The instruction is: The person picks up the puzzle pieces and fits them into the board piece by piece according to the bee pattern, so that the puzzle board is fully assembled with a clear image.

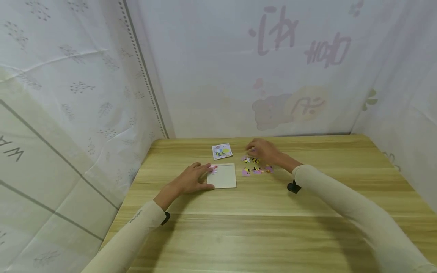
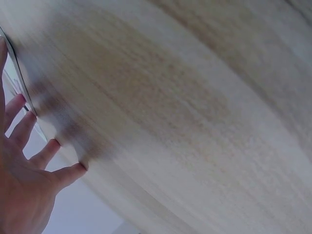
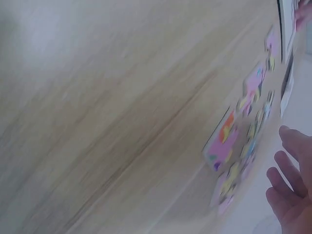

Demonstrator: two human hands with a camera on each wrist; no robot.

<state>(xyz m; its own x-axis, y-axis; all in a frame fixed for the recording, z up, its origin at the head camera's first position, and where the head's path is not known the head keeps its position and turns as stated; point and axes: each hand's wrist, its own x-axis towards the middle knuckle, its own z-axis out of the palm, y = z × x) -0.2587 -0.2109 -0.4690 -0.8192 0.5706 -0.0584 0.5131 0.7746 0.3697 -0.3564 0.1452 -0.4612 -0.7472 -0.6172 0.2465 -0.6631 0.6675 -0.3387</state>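
A pale square puzzle board [image 1: 223, 179] lies on the table, with a pink puzzle piece [image 1: 214, 170] in its upper left corner. My left hand [image 1: 191, 179] rests at the board's left side, fingers spread, thumb by the lower edge. In the left wrist view its fingers [image 2: 43, 157] look nearly straight. My right hand [image 1: 263, 151] is over the back of a group of bee-patterned puzzle pieces [image 1: 246, 171], fingers bent downward. A purple bit shows by its fingertips; whether they pinch it is hidden. The right wrist view shows loosely bent fingers [image 3: 287, 173] beyond the pieces.
A square picture card [image 1: 222, 151] with a bee on it lies behind the board. The wooden table [image 1: 218, 235] ends at a hanging printed cloth [image 1: 211, 76] at the back; more cloth hangs at the left and right.
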